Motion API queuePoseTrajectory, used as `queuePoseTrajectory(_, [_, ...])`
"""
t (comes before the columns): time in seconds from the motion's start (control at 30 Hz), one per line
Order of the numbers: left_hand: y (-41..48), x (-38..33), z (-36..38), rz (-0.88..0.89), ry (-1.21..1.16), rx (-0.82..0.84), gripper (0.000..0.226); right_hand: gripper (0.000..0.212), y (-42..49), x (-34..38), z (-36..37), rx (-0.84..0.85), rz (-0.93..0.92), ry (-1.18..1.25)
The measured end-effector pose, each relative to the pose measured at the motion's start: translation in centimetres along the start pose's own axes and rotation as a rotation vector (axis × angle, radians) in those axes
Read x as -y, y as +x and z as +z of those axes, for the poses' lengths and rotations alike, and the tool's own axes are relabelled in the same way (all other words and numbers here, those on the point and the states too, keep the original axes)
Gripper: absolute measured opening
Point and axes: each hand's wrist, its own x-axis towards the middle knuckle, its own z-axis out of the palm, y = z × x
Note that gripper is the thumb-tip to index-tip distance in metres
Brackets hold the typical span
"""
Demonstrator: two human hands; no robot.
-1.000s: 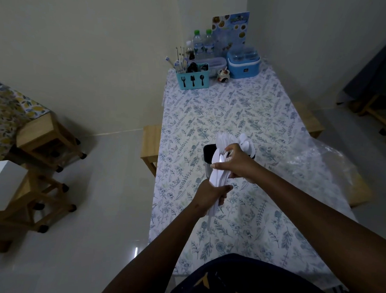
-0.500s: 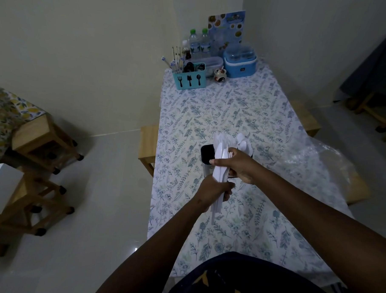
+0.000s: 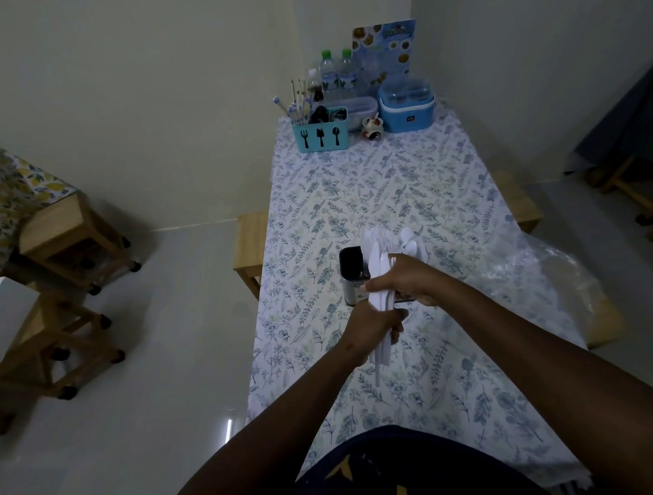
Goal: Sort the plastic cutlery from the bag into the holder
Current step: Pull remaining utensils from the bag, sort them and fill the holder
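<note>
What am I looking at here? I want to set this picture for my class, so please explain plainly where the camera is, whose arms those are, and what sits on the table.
The camera sits on a person's head, looking down at their own bare arms. There is no machine. The left hand grips a bundle of white plastic cutlery by the handles; the right hand pinches pieces near the top. Just behind stands a dark holder on the floral tablecloth. A crumpled clear plastic bag lies to the right. At the far end are a teal cutlery caddy, water bottles and a blue container.
</note>
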Motion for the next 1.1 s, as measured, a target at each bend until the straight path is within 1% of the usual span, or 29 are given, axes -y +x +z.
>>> queuePoseTrajectory(0.07, [0.0,-0.3,0.2,0.000,-0.033,0.022,0.018,0.020,0.1,0.2,-0.1,-0.031,-0.003,-0.007])
queuePoseTrajectory(0.13, [0.1,-0.6,0.1,0.007,-0.047,0.048,0.030,0.023,0.1,0.4,-0.4,-0.039,-0.008,-0.036])
queuePoseTrajectory(0.23, [0.4,-1.0,-0.1,0.023,-0.021,0.079,0.043,0.023,0.0,0.8,-0.8,-0.058,-0.031,-0.050])
queuePoseTrajectory(0.3, [0.5,-1.1,-0.4,0.017,0.000,0.094,0.052,0.030,0.3,0.9,-1.4,-0.077,-0.048,-0.051])
queuePoseTrajectory(0.37, [0.6,-0.9,-0.8,0.017,0.036,0.116,0.055,0.040,0.7,1.2,-2.1,-0.113,-0.052,-0.041])
queuePoseTrajectory(0.43, [0.6,-0.8,-1.1,0.003,0.064,0.122,0.051,0.044,1.2,1.5,-2.8,-0.166,-0.042,-0.006])
queuePoseTrajectory(0.53, [0.9,-0.8,-1.5,0.012,0.067,0.081,0.023,0.032,1.5,1.8,-3.3,-0.194,-0.062,0.095])
queuePoseTrajectory(0.57, [1.2,-0.9,-1.5,0.030,0.087,0.076,0.020,0.031,1.5,1.9,-3.3,-0.190,-0.065,0.130])
queuePoseTrajectory(0.7, [2.1,-1.0,-1.4,0.044,0.154,0.055,0.021,0.038,2.0,1.9,-3.3,-0.107,-0.056,0.219])
queuePoseTrajectory(0.8, [2.8,-0.8,-1.3,0.018,0.151,0.026,0.022,0.059,2.4,1.4,-3.1,-0.015,-0.024,0.217])
queuePoseTrajectory(0.83, [3.1,-0.9,-1.4,0.006,0.154,0.027,0.022,0.059,2.4,1.3,-2.9,0.005,-0.018,0.207])
queuePoseTrajectory(0.9, [3.7,-1.2,-1.3,-0.010,0.184,0.035,0.021,0.046,2.4,0.9,-2.5,-0.019,-0.004,0.204])
queuePoseTrajectory(0.97, [4.2,-1.4,-1.3,-0.013,0.216,0.049,0.022,0.037,2.9,0.6,-2.2,-0.096,0.016,0.210])
queuePoseTrajectory(1.0, [4.4,-1.4,-1.3,-0.005,0.221,0.055,0.022,0.039,3.2,0.6,-2.1,-0.125,0.022,0.206])
queuePoseTrajectory(1.1, [4.7,-1.6,-1.6,0.035,0.198,0.077,0.019,0.051,4.1,0.6,-2.4,-0.158,0.013,0.156])
